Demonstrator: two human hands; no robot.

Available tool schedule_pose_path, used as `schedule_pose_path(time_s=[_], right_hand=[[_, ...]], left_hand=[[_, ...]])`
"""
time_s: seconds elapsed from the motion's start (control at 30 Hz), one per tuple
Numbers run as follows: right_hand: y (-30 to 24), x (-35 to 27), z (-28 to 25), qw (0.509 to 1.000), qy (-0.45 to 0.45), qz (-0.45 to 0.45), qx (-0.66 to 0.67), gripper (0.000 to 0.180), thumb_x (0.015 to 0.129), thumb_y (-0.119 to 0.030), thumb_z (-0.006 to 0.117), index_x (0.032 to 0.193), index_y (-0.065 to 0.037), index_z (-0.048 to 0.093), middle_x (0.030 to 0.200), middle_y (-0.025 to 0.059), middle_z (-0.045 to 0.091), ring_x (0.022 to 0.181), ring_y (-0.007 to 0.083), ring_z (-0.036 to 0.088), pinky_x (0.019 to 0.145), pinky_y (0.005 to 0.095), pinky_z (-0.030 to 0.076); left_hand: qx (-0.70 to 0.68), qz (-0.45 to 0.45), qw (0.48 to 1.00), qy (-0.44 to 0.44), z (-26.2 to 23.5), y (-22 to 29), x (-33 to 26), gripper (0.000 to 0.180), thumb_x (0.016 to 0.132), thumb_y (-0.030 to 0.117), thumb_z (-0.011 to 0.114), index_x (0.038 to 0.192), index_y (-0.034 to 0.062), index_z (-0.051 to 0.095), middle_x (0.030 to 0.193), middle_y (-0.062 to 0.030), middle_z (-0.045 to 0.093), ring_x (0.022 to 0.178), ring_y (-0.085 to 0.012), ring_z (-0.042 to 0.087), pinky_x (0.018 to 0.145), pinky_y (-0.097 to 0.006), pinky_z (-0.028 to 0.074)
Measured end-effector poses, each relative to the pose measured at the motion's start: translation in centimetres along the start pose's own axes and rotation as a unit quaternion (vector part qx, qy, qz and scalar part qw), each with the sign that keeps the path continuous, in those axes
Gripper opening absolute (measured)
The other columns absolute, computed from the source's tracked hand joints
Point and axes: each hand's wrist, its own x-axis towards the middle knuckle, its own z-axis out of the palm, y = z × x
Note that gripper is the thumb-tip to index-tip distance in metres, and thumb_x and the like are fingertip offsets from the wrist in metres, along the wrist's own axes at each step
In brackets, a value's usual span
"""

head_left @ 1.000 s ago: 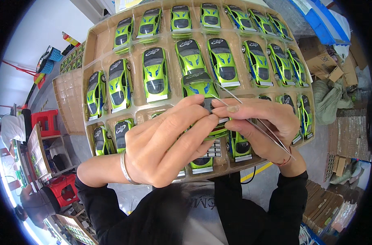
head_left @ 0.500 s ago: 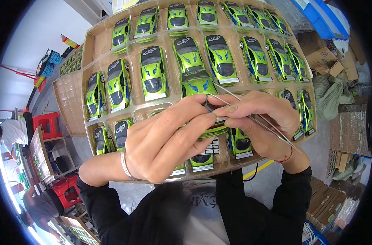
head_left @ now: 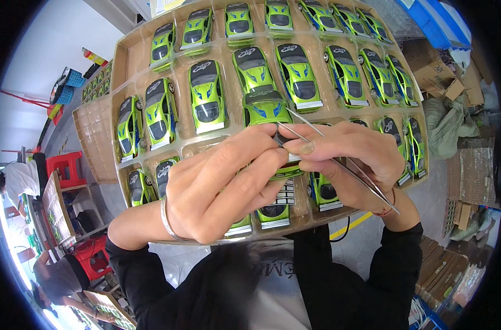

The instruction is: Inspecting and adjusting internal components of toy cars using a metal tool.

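Observation:
A green toy car (head_left: pixel 266 111) with a dark roof and blue marks on its body is held above the tray, gripped in my closed left hand (head_left: pixel 220 190). My right hand (head_left: pixel 363 154) is closed around metal tweezers (head_left: pixel 378 191); their two slim tips point up and left, over the car. The thumb and fingertips of both hands meet at the car's dark window, pressing on it. Whatever small piece may lie under those fingertips is hidden. Below the held car, similar cars sit in a compartmented tray (head_left: pixel 134 58).
Rows of green toy cars (head_left: pixel 207 99) fill many of the tray's compartments. To the left are red stools (head_left: pixel 66 169), a work shelf and another person (head_left: pixel 63 275) bending over a tray. On the right stand stacked cardboard (head_left: pixel 470 173), open boxes (head_left: pixel 435 74) and a blue bin (head_left: pixel 435 25).
Both hands keep nearly the same grip at the car's window. The tweezers have tilted slightly, and the other person at the left has an arm stretched further over a tray.

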Motion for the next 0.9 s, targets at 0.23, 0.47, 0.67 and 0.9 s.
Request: schedule_pose_path(time_s=[0.23,0.47,0.67,0.9], right_hand=[[0.5,-0.1,0.2,1.0,0.018,-0.002,-0.019,0.027,0.079,0.003,0.079,0.104,-0.005,0.072,0.095,0.0116,0.075,0.083,0.0244,0.074,0.073,0.0299,0.058],[0.4,0.1,0.3,1.0,0.017,-0.004,-0.022,0.025,0.08,-0.002,0.08,0.104,-0.006,0.074,0.096,0.0123,0.075,0.081,0.0247,0.074,0.069,0.0298,0.057],[0.7,0.3,0.4,1.0,0.012,-0.001,-0.022,0.024,0.08,-0.002,0.08,0.103,-0.005,0.074,0.096,0.0119,0.075,0.082,0.0238,0.074,0.068,0.0296,0.057],[0.6,0.3,0.1,1.0,0.021,-0.004,-0.003,0.029,0.083,-0.002,0.077,0.112,-0.004,0.07,0.107,0.0121,0.074,0.105,0.0316,0.072,0.095,0.0396,0.056]], left_hand=[[0.063,0.027,0.997,0.033,1.4,0.0,0.1,0.044,0.072,0.006,0.088,0.107,-0.0103,0.066,0.1,-0.0198,0.069,0.092,-0.0351,0.073,0.079,-0.039,0.063],[0.114,0.037,0.993,-0.002,0.6,-0.2,0.1,0.046,0.07,0.008,0.09,0.105,-0.0097,0.067,0.098,-0.0187,0.069,0.088,-0.0327,0.074,0.07,-0.034,0.062],[0.13,0.044,0.991,0.0,0.3,-0.2,0.1,0.043,0.072,0.01,0.089,0.104,-0.0087,0.067,0.097,-0.0158,0.07,0.087,-0.0321,0.073,0.073,-0.034,0.06],[0.076,-0.019,0.997,-0.01,-0.4,-0.4,-0.1,0.048,0.073,0.007,0.088,0.115,-0.005,0.066,0.11,-0.0198,0.066,0.103,-0.0348,0.07,0.08,-0.037,0.061]])
